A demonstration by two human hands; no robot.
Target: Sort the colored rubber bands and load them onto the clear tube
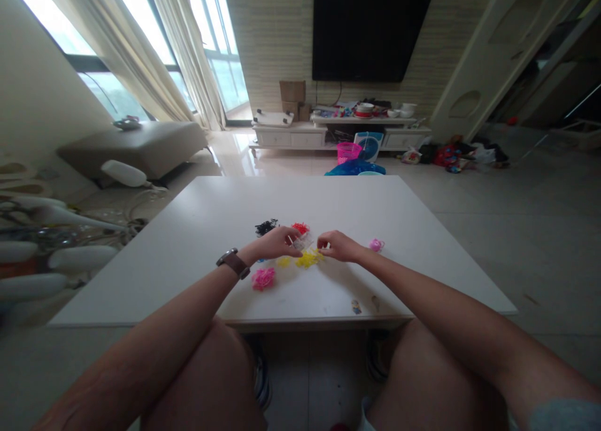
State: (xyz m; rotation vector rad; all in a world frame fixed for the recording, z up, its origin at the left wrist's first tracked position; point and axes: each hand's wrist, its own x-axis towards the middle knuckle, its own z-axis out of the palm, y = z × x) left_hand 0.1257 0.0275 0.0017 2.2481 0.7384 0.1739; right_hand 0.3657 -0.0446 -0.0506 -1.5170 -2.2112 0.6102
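On the white table [300, 199] lie small piles of thin coloured pieces. My left hand [282, 242] has its fingers curled round a clear, whitish item [301, 242] above the middle of the piles. Just right of it, my right hand [335, 245] has its fingers bent together beside the yellow pile [307, 259]; what they hold, if anything, is too small to make out. Behind my left hand are a black pile [267, 227] and a red pile [299, 228]. A pink pile [263, 279] sits nearer the front edge, with a few yellow pieces [283, 262] beside it.
A pink bundle [376, 245] lies right of my right hand. Stickers [356, 306] are near the table's front edge. Past the table stand a pink basket [349, 151] and a low TV cabinet [305, 138]. My legs are under the front edge.
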